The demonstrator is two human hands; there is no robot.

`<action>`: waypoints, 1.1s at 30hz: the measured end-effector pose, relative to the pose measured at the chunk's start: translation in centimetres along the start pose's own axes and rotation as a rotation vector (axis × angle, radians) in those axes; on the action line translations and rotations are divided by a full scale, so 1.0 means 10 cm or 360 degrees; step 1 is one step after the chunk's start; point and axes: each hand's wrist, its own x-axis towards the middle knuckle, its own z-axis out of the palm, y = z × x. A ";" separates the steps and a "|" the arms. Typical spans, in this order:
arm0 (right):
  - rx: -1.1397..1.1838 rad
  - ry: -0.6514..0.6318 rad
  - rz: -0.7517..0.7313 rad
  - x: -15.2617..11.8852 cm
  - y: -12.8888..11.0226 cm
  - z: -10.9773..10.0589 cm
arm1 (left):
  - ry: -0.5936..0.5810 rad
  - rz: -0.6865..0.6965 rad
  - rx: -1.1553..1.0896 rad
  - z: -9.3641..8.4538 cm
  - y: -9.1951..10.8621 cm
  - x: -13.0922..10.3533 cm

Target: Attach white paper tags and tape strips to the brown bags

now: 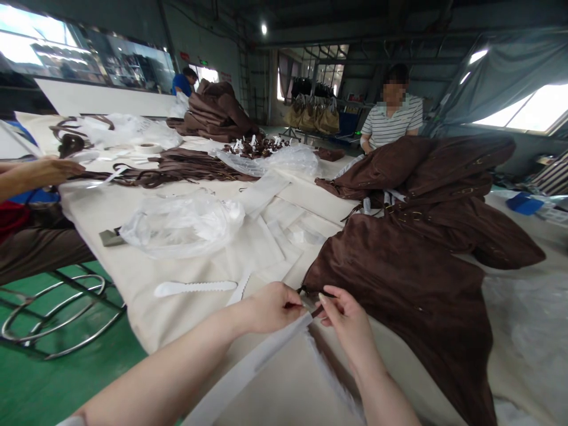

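Observation:
My left hand [273, 307] is closed in a pinch at the upper end of a long white wrapping strip [261, 355], which trails down toward me. Close beside it, my right hand [344, 310] pinches a dark brown strap [318, 310] whose end meets the white strip. Part of the strap is hidden by my fingers. Just beyond my hands lies a large brown leather bag [399, 290], spread flat with its corner near my fingertips. On the table to the left of my hands is a white strip with a wavy edge [195, 288].
More brown bags [421, 165] are piled at right. Clear plastic bags [181, 225] and bundled brown straps [195, 165] lie on the cream-covered table [146, 313]. Another person's hand [48, 171] works at left; a person in a striped shirt [393, 124] is behind the bags.

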 end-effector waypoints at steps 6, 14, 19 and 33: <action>-0.0065 -0.0298 -0.0055 -0.10 -0.08 0.08 | -0.0192 -0.0148 -0.0213 -0.06 0.06 -0.08; -0.0142 -0.0329 0.0047 -0.12 -0.04 0.13 | 0.0138 -0.0265 0.0307 -0.15 0.05 -0.06; 0.0409 -0.0248 0.0547 -0.06 -0.05 0.12 | 0.0205 -0.0054 0.0485 -0.10 0.01 -0.01; 0.1170 -0.0196 0.0953 0.28 -0.11 0.38 | 0.0199 0.0053 0.0409 -0.12 -0.06 -0.02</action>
